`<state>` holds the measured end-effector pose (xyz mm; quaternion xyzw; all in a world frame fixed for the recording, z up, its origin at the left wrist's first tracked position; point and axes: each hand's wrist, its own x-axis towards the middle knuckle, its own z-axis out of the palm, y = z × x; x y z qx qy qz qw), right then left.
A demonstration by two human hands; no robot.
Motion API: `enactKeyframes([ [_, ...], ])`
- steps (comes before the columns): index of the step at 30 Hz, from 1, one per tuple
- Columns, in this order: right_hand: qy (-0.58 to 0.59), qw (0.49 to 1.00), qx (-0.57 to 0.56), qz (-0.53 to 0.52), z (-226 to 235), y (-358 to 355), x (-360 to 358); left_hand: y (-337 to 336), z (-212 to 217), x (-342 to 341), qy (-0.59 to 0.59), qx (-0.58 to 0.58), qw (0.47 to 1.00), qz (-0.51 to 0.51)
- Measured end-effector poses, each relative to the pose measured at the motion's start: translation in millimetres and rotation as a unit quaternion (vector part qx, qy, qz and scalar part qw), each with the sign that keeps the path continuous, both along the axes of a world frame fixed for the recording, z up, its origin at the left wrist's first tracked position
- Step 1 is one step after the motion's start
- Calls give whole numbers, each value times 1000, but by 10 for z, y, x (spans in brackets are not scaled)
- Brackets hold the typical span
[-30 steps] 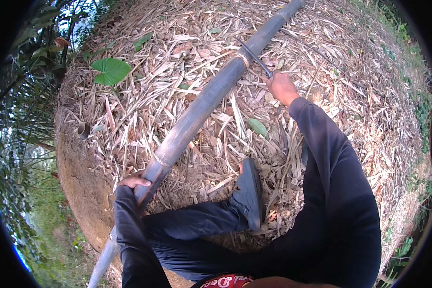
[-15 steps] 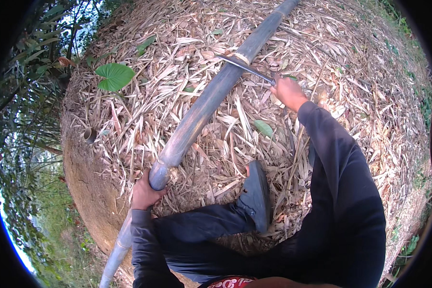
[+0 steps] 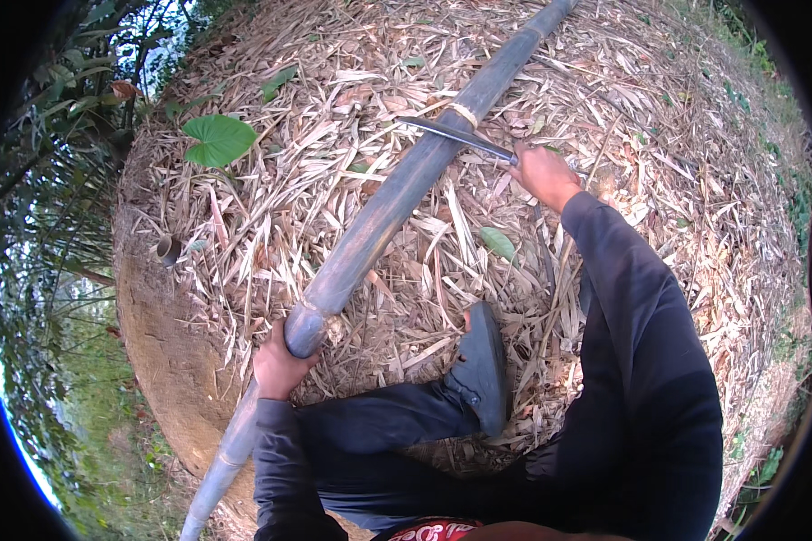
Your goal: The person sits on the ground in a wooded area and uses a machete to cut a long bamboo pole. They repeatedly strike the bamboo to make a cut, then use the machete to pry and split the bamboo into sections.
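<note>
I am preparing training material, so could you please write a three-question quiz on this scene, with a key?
1. True or false: the right grip holds the long-bladed tool.
2. What does the left grip hold? A) a shoe; B) the bamboo pole; C) a green leaf.
3. Fill in: the large heart-shaped leaf is on the person's ____ side of the pole.

Key: 1. True; 2. B; 3. left.

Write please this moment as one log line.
left hand: gripping bamboo pole | right hand: holding long blade, crossing over pole | around: dry leaves
</note>
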<state>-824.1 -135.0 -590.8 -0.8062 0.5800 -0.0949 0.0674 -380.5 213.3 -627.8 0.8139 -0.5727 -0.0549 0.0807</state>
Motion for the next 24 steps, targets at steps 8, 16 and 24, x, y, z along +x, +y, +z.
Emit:
enactKeyframes([
  [8,6,1000,5,-7,52,-7,-15,-20,-1,-112,-31,-17,999,12],
  [16,1,1000,7,15,-104,64,-32,-104,67,174,86,2,995,-58],
  [24,1,999,-23,28,-204,55,-83,-288,167,400,314,115,942,-37],
])
